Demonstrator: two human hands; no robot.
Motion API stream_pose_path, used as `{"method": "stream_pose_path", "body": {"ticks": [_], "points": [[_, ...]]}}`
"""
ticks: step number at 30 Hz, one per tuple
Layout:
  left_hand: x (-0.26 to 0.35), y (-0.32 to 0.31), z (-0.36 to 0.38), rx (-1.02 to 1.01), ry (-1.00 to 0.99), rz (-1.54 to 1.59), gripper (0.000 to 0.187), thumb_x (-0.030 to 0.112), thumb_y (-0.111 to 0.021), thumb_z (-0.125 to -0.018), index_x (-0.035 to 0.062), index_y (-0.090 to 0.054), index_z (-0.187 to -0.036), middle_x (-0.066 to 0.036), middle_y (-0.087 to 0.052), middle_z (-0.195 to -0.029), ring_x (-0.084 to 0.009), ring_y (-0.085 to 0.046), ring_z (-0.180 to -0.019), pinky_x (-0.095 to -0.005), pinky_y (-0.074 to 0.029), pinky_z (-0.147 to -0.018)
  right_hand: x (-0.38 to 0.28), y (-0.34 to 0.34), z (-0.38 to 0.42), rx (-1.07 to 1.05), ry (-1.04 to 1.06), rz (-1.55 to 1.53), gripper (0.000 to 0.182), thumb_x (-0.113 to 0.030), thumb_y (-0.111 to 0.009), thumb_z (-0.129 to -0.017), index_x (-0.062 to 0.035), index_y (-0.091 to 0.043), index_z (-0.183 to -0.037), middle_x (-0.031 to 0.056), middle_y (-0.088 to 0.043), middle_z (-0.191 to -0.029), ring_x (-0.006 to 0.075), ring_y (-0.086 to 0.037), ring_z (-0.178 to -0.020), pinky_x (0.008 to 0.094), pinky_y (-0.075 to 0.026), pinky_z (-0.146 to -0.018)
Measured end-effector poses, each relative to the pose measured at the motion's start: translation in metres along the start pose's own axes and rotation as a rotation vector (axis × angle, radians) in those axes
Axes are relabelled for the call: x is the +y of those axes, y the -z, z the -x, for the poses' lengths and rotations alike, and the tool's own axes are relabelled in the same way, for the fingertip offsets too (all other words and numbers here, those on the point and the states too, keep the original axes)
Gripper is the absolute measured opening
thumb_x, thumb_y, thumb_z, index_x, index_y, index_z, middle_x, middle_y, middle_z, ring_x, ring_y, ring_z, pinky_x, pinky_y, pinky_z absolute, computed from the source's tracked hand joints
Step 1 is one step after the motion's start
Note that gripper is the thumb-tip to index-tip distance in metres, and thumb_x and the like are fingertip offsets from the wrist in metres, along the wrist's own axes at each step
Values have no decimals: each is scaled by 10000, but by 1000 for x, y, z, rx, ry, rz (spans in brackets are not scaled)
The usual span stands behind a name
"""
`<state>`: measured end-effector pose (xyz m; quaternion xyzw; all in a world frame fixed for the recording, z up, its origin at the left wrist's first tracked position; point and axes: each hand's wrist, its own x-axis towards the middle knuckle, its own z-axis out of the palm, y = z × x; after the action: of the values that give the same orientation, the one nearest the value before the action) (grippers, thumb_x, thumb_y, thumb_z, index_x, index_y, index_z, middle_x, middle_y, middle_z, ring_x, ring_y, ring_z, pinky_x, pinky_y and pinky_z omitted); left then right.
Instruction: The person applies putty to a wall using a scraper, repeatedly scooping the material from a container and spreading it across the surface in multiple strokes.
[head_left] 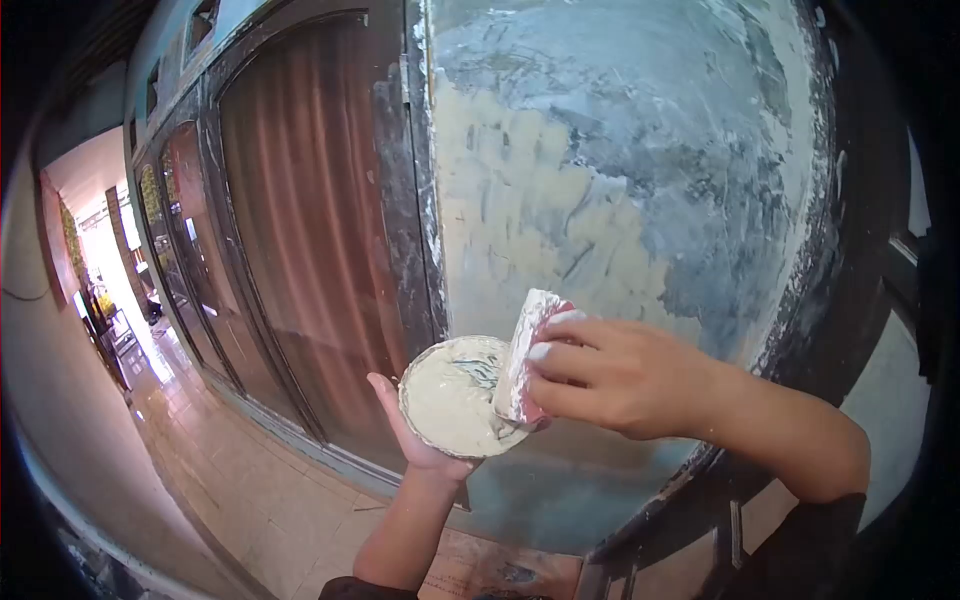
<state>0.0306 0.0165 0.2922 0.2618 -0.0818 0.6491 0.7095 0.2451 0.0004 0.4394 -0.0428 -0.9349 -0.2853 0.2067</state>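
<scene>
My left hand (428, 440) supports a round, shallow bowl (404, 398) from below, its thumb stretched out along the side. Creamy off-white putty (445, 395) fills much of the bowl, with a scraped streak near the far side. In my right hand (625, 378) is a broad putty scraper (520, 352), coated white along its face and reddish where my fingers grip it. Its lower end dips into the bowl's right side. White smears cover some of the right fingertips. Behind both hands stands a wall panel (620, 130), partly spread with cream putty over patchy blue-grey.
A dark-framed window (310, 190) with a reddish-brown curtain stands left of the panel. Dark door framing (860, 250) is on the right. Pale floor tiles (230, 470) run down a passage toward a bright opening at far left.
</scene>
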Motion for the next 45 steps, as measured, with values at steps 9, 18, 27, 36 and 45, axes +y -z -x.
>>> {"method": "stream_pose_path", "body": {"ticks": [9,18,27,36,45], "points": [[29,1,-29,-120,-9,-30,1029,849,-228,-921,-10,-519,-1406,-203,-578,-1406,-373,-597,-1230,-496,-485,-1062,20,-20,-24,31,-26,16,235,-159,-681,-779,-56,-664,-989,83,-628,-1019,297,-626,-1057,376,-562,-852],[43,10,-40,-93,-20,-15,1026,852,-231,-920,-5,-534,-1394,-195,-592,-1387,-361,-612,-1200,-488,-501,-1036,21,-26,-42,23,-50,76,317,-174,-735,-727,-56,-662,-1012,83,-622,-1017,307,-624,-1048,375,-570,-839],[54,15,-40,-60,-14,-31,1022,852,-229,-920,0,-539,-1391,-184,-602,-1377,-356,-610,-1198,-487,-495,-1037,15,-27,-58,28,-108,97,392,-158,-779,-680,-55,-659,-1039,73,-617,-999,296,-621,-1037,373,-579,-836],[64,15,-38,-56,25,-74,1105,916,-214,-856,23,-454,-1461,-212,-504,-1463,-438,-543,-1261,-703,-464,-993,29,-15,-77,21,-202,200,171,-129,-658,-784,-79,-634,-946,44,-628,-932,258,-627,-899,370,-547,-714],[82,23,-35,-129,104,-22,1139,954,-248,-804,82,-411,-1518,-248,-422,-1526,-559,-443,-1322,-880,-324,-950,108,30,-73,51,-729,-66,169,-106,-600,-948,-26,-637,-1092,161,-724,-993,372,-672,-960,450,-508,-786]]}}
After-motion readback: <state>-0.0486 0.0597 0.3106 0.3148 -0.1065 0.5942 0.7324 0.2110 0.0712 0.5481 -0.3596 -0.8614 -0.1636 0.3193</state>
